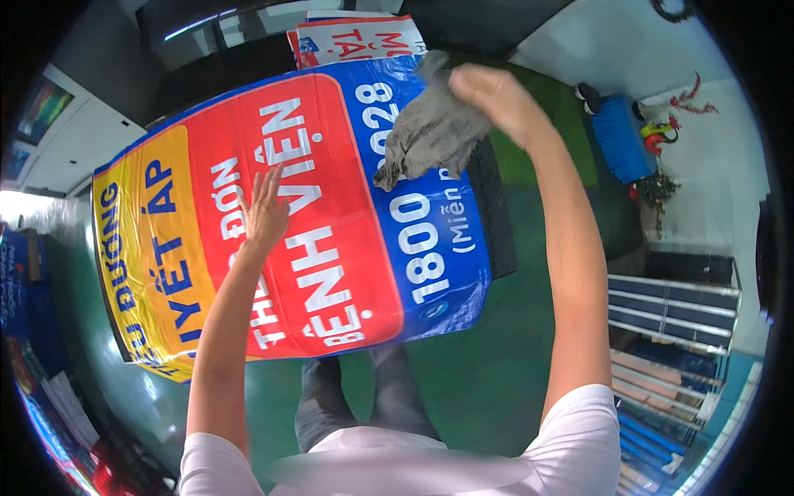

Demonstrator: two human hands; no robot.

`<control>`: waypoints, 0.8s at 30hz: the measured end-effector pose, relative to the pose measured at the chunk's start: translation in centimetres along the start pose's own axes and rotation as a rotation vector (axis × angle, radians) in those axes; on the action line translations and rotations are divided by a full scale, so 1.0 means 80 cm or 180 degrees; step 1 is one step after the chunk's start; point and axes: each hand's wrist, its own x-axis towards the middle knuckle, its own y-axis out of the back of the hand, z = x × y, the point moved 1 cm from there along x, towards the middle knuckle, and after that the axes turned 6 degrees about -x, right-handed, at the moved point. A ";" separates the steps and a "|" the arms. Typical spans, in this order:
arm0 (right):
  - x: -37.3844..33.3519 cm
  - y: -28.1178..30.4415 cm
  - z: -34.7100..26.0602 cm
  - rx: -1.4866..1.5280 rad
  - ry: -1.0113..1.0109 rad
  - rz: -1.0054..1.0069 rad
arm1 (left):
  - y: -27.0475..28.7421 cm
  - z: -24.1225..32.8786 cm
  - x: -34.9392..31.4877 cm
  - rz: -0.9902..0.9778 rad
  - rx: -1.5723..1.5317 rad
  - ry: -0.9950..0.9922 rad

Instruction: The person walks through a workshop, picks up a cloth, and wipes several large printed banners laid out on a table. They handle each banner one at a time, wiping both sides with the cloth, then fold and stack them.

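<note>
while the left hand [266, 213] lies flat, fingers spread, on the printed banner [364, 273] mid-frame, the right hand [496, 95] is blurred at the edge of the grey cloth [438, 132], upper right of centre; can't tell if it grips it. banner covers most of a dark table [503, 240], lower edge seemingly folded over. risk, my read: cloth drag could wrinkle or skew the banner if left-hand pressure is light. cloth could also snag the stacked signs [356, 41] at top of frame.

Two hands [266, 217] [498, 95] — one large banner [356, 223] beneath the left fingers [269, 185], one grey cloth [438, 132] at the right fingers [465, 79]. Rightward of those — one blue box [622, 139] and, small in view, probably two dark shoes [589, 101].
</note>
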 end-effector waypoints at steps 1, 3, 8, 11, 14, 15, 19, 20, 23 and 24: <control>-0.010 -0.007 0.024 -0.0028 0.0236 -0.0847 | -0.009 -0.003 0.000 0.0290 0.0095 -0.0039; -0.030 -0.046 0.077 -0.0767 0.0536 -0.0949 | -0.029 -0.008 0.000 0.0164 0.0308 0.0174; -0.034 -0.194 0.194 -0.2040 0.0387 0.0321 | -0.056 -0.013 -0.001 0.0269 0.0898 0.0252; 0.031 -0.235 0.230 -0.2411 0.0991 -0.0164 | -0.057 -0.013 -0.001 0.0312 0.0947 0.0237; 0.183 -0.176 0.289 -0.2786 0.0573 0.0410 | -0.056 -0.012 -0.002 0.0192 0.0933 0.0315; 0.233 -0.149 0.314 -0.3043 0.0364 0.0691 | -0.055 -0.012 -0.002 0.0206 0.1005 0.0321; 0.278 -0.094 0.387 -0.2642 0.0845 0.0732 | -0.052 -0.009 -0.001 0.0200 0.1001 0.0327; 0.242 -0.093 0.390 -0.2539 0.1062 0.0622 | -0.052 -0.009 -0.001 0.0197 0.0968 0.0334; 0.049 -0.111 0.360 -0.2409 0.1324 -0.0482 | -0.053 -0.009 -0.002 0.0187 0.1033 0.0371; -0.023 -0.118 0.343 -0.2192 0.1110 -0.0980 | -0.054 -0.009 -0.001 0.0223 0.0945 0.0362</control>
